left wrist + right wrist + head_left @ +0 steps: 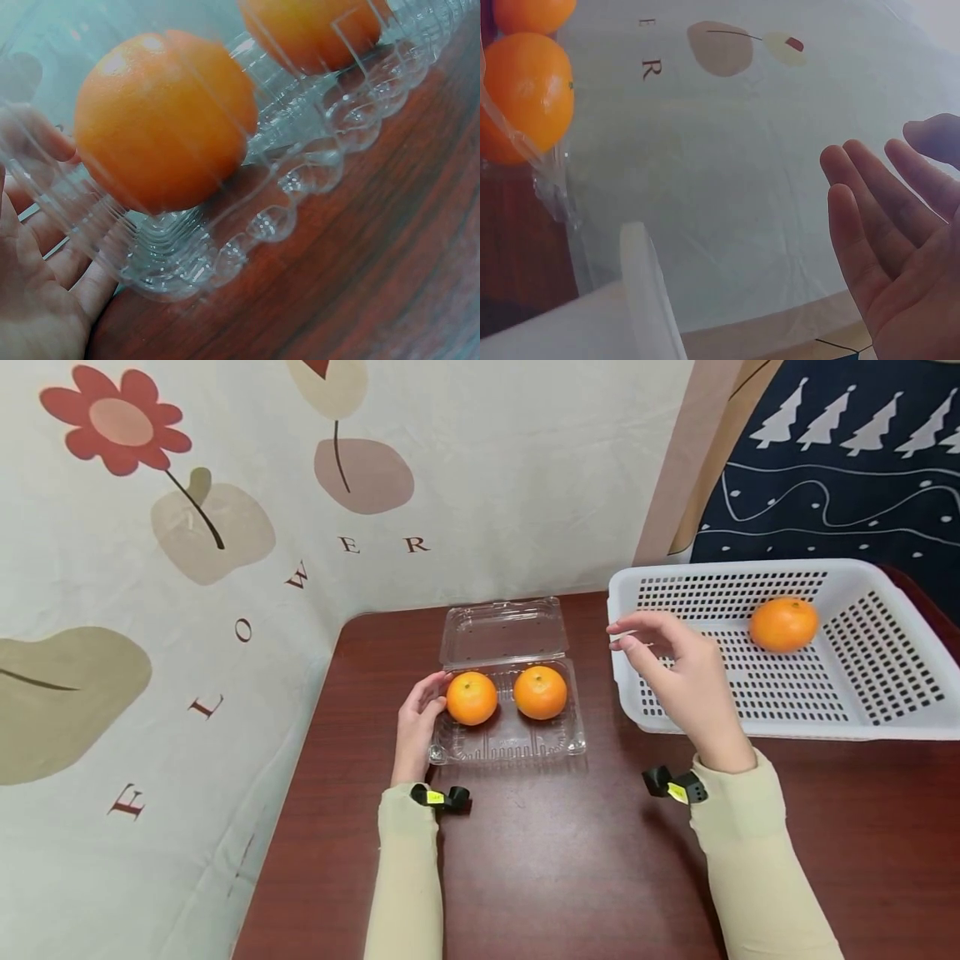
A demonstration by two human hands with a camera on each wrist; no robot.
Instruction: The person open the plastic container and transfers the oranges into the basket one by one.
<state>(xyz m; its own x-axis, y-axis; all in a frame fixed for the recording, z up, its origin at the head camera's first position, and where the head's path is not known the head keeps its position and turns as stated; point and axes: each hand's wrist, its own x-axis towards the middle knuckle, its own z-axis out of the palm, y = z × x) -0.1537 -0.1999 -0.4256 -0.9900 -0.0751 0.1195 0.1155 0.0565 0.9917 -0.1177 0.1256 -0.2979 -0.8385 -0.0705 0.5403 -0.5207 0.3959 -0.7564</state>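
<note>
Two round orange fruits (472, 698) (540, 692) sit apart in an open, clear plastic box (517, 745); a third fruit (783, 625) lies in a white perforated plastic basket (825, 732). The right hand (686, 678), empty, hovers with thumb and fingers parted. The left hand (415, 727) touches the box's side, possibly pinching; light pressure there should keep it steady.
</note>
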